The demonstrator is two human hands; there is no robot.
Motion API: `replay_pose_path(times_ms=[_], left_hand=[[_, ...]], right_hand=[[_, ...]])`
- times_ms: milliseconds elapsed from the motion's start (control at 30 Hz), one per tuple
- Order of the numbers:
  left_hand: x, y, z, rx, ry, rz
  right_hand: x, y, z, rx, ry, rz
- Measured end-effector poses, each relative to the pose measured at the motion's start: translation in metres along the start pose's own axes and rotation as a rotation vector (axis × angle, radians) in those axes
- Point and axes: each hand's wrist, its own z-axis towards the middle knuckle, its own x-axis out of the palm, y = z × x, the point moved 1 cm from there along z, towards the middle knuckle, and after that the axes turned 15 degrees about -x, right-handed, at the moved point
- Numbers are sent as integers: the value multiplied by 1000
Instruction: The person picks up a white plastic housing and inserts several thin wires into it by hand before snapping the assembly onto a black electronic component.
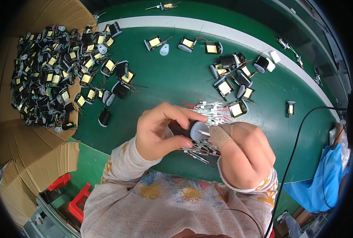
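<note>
My left hand is closed around a small black housing with a pale grey end cap, fingers above it and thumb below. The cap faces right, toward my right hand. A thin silvery-white piece reaches from the cap to my right fingertips, which are pinched on it; its far end is hidden. A tan wrap covers one right-hand digit. Beneath and behind my hands lies a heap of small white connectors with red and black wires.
At the left, a cardboard box holds a large heap of similar black units. More units lie scattered across the green table. A black cable hangs along the right, near blue cloth.
</note>
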Motion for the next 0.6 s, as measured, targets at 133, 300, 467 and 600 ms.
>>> replay_pose_path(times_ms=[133,300,467,600], left_hand=[[11,-3,-6,39,-206,79],[16,-7,-6,274,-375,397],[10,-12,-2,56,-255,367],[11,-8,0,-5,-287,254]], right_hand=[[2,3,1,-69,-1,-108],[13,8,3,-109,-59,-219],[13,-1,0,176,-70,169],[22,-1,0,224,-130,156]])
